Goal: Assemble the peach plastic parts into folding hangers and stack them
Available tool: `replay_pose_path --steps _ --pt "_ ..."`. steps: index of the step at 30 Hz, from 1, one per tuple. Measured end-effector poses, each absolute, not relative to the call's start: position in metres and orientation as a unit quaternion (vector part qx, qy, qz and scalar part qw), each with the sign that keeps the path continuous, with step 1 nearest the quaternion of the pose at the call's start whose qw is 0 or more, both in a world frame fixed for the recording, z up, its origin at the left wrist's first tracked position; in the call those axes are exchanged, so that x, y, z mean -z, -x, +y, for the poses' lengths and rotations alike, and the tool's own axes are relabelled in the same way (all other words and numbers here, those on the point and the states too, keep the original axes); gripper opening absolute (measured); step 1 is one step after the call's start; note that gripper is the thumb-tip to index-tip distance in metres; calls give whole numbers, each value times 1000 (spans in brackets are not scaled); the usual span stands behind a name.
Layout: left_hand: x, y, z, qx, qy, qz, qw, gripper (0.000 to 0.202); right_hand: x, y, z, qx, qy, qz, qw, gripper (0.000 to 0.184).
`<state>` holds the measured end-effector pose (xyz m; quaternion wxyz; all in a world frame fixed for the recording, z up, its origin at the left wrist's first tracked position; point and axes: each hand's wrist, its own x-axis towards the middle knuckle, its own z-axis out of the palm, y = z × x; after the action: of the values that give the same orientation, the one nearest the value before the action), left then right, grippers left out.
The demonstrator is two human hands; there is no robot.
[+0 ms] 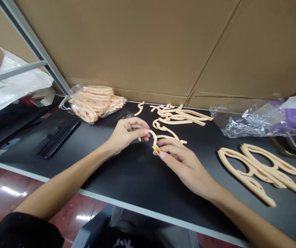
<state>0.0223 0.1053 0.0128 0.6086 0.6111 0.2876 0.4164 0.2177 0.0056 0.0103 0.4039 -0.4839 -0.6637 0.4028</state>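
Above the middle of the black table, my left hand pinches one end of a cream curved hanger hook between thumb and fingers. My right hand is closed on the lower end of the same piece, where a slotted part faces me. A small tip pokes out under the left fingers. Just beyond my hands lies a loose pile of cream hanger parts, with a single hook left of it. On the right, folding hangers lie side by side, their arms folded down.
A clear bag of cream hanger parts lies at the back left, near a black flat object. Crumpled clear plastic and purple packaging sit at the back right. Cardboard walls the rear; a metal post rises left.
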Motion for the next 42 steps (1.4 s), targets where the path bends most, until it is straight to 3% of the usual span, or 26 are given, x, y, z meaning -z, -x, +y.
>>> replay_pose_path --steps 8,13,21,27,31,34,42 --pt "-7 -33 95 -430 -549 271 664 32 -6 -216 12 -470 458 -611 443 23" --pt "-7 -42 84 -381 -593 278 653 23 -6 -217 12 -469 432 -633 439 20" --pt "-24 -31 78 -472 -690 263 480 11 -1 -218 6 -269 398 -743 467 20" --pt "-24 -28 74 -473 -779 203 358 9 3 -219 7 -212 371 -782 453 21" --pt "-21 -28 71 -476 -792 193 329 12 4 -217 7 -176 368 -793 452 19" --pt "-21 -31 71 -467 -761 243 380 11 1 -216 5 -223 388 -776 444 19" --pt "-5 -40 81 -328 -619 272 660 24 -3 -214 6 -388 445 -666 456 16"
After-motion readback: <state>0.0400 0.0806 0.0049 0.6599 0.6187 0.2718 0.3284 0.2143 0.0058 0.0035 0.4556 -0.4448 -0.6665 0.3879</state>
